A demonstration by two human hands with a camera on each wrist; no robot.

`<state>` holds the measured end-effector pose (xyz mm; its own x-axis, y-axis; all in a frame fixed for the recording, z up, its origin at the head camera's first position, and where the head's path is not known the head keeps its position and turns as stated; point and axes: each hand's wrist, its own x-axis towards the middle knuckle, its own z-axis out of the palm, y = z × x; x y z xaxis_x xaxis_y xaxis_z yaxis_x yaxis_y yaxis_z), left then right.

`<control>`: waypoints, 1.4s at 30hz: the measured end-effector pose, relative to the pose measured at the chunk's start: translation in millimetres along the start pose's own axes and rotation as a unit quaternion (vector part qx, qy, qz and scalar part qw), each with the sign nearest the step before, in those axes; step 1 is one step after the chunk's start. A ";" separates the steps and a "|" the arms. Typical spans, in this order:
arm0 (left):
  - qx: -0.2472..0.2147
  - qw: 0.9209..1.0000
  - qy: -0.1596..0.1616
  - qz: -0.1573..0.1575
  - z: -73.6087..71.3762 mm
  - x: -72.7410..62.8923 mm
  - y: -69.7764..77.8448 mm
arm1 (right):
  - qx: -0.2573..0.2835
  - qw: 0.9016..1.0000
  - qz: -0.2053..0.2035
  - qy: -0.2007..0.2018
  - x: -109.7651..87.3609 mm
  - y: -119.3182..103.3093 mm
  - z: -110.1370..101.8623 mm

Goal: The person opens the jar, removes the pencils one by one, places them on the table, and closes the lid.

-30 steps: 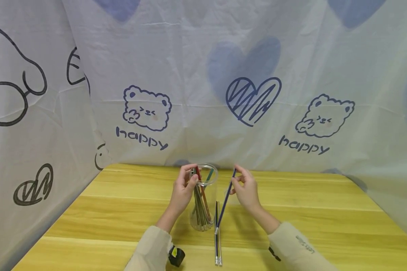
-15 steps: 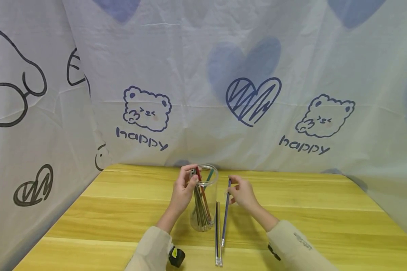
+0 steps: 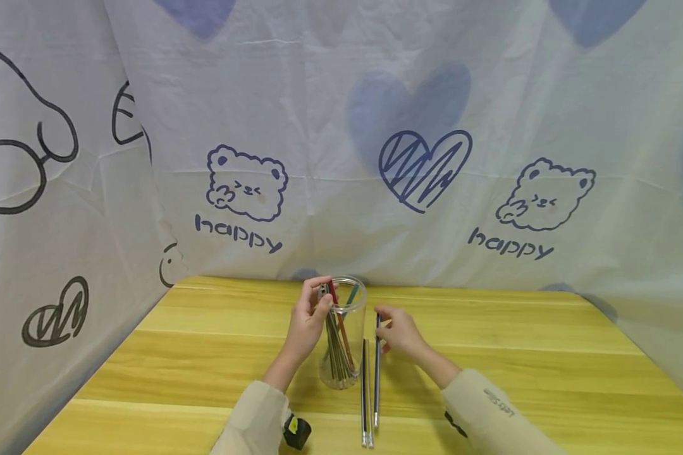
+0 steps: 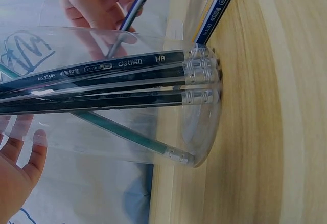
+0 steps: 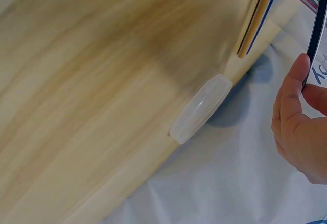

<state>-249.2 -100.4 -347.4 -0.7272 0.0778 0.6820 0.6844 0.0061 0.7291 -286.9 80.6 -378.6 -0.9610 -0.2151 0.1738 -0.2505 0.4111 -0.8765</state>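
Observation:
My left hand (image 3: 307, 319) holds a clear plastic jar (image 3: 357, 338) near its rim. Inside lean several dark pencils (image 4: 127, 63) with erasers down, plus a green pencil (image 4: 122, 132) and a red one (image 3: 332, 291). Right of the jar, my right hand (image 3: 401, 330) pinches the upper end of a dark blue pencil (image 3: 377, 385). That pencil's eraser end points towards me and down; whether it touches the table cannot be told. Between it and the jar, two pencils (image 3: 367, 404), one dark and one yellowish, lie side by side on the table.
A translucent, lid-like piece (image 5: 202, 109) lies on the wooden table (image 3: 518, 354). Behind the table hangs a pale printed cloth (image 3: 319, 208), with another at the left. A black device (image 3: 296, 431) sits by the left sleeve.
My right hand has come down and left, lowering the blue pencil from a slant to nearly parallel with the two lying pencils. The left hand and jar stay in place.

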 end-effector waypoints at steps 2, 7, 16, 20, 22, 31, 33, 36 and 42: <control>0.000 1.000 -0.001 0.000 -0.1 0.1 -0.5 | 0.000 1.000 0.008 -0.011 -0.5 1.1 0.5; 0.003 1.000 0.000 0.002 -1.1 0.3 -6.5 | -0.006 0.999 0.027 -0.036 -1.7 4.2 2.6; -0.008 1.000 0.002 0.008 -4.5 0.8 -32.1 | -0.037 0.998 0.033 -0.045 -2.0 9.5 8.6; -0.007 1.000 0.002 0.012 -4.7 0.5 -33.0 | -0.052 0.997 0.025 -0.043 -1.8 11.6 9.7; -0.007 1.000 0.002 0.011 -4.7 0.6 -32.8 | -0.066 0.997 0.019 -0.044 -1.5 12.7 10.5; -0.009 1.000 -0.001 0.006 -4.8 0.5 -32.3 | -0.081 0.994 0.046 -0.064 -1.6 14.4 14.8; -0.010 1.000 -0.001 0.006 -4.8 0.6 -31.8 | -0.072 0.993 0.059 -0.067 -0.9 15.4 15.9; -0.009 1.000 0.000 0.002 -4.5 0.7 -29.9 | -0.070 0.992 0.071 -0.071 -0.2 16.0 16.4; 0.000 1.000 0.001 0.005 -2.1 -0.2 -12.8 | -0.075 0.992 0.068 -0.069 0.2 17.2 16.7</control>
<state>-257.9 -102.6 -356.7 -0.7210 0.0768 0.6886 0.6909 0.0051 0.7229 -289.4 72.9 -401.2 -0.9645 -0.2638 -0.0143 -0.1438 0.5696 -0.8093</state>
